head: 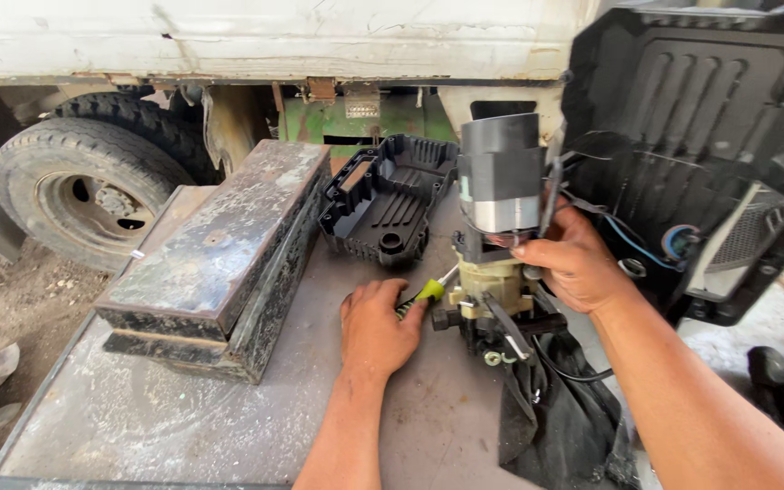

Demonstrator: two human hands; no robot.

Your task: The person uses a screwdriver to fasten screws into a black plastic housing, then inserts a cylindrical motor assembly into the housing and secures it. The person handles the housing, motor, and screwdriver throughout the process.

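- The left hand [376,328] lies knuckles up on the table [183,417], fingers closed round a screwdriver [426,293] with a green and black handle.
- The screwdriver's shaft points up and right at the pump [492,289], a cream block at the base of the motor [499,177].
- The right hand [572,263] grips the motor unit from the right side, just above the pump, thumb and fingers pressed against it.
- The motor stands upright on the table, grey and black, with thin wires running right.
- A large black shell [682,109] leans upright behind the right hand; a blue wire shows inside it.
- A smaller black shell [383,204] lies open on the table, behind the left hand.
- A worn metal box [215,254] sits on the table, left of the hands.
- A truck wheel [83,186] stands beyond the table at left.
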